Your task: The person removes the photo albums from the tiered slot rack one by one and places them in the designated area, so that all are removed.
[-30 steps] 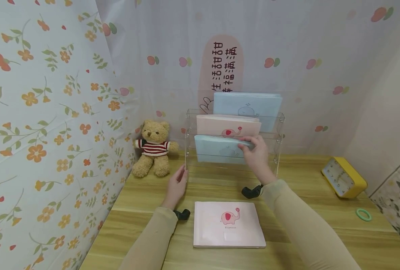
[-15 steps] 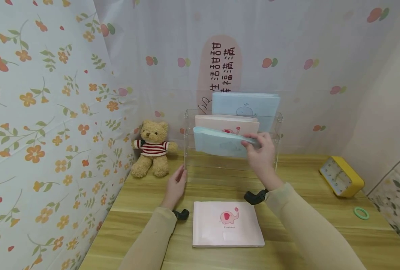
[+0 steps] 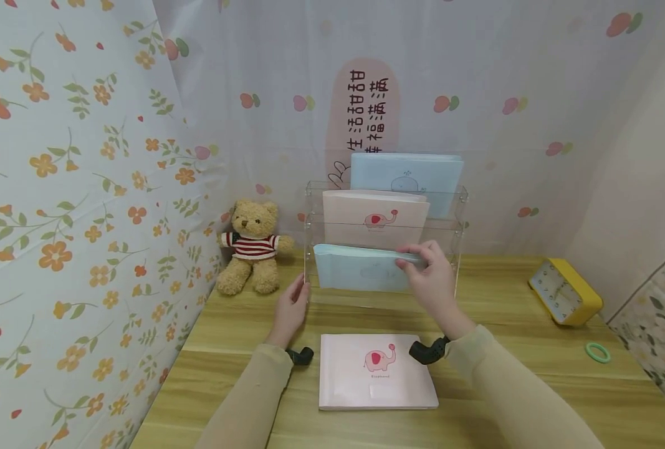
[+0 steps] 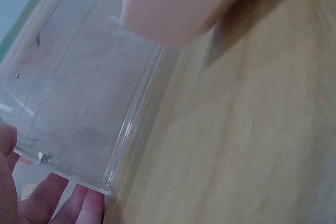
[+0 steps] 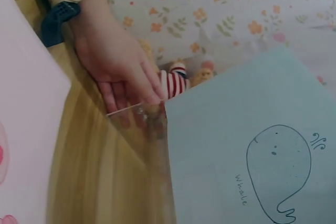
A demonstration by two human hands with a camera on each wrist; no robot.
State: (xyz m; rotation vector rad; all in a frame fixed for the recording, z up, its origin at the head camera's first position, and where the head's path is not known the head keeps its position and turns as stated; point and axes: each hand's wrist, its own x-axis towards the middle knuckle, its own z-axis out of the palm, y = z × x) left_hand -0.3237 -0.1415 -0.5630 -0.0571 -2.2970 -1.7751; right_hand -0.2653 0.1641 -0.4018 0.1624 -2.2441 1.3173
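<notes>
My right hand (image 3: 435, 280) pinches the upper right edge of a light blue whale booklet (image 3: 360, 271), thumb in front. The booklet hangs tilted before the lower front of a clear acrylic tiered rack (image 3: 447, 240); its whale drawing shows large in the right wrist view. With thumb and fingers on either side, my left hand (image 3: 291, 312) holds the rack's left side panel (image 4: 79, 87). Behind the held booklet, a pink elephant booklet (image 3: 366, 212) stands in the rack. Another blue whale booklet (image 3: 405, 171) stands in the back tier.
A second pink elephant booklet (image 3: 377, 386) lies flat on the wooden table (image 3: 242, 380) in front of the rack. A teddy bear (image 3: 253, 249) sits to the left. On the right are a yellow clock (image 3: 568, 293) and a green ring (image 3: 598, 352).
My right hand has raised the blue booklet from the rack's front tier, then brought it lower and nearer, uncovering more of the pink booklet behind. My left hand stays on the rack.
</notes>
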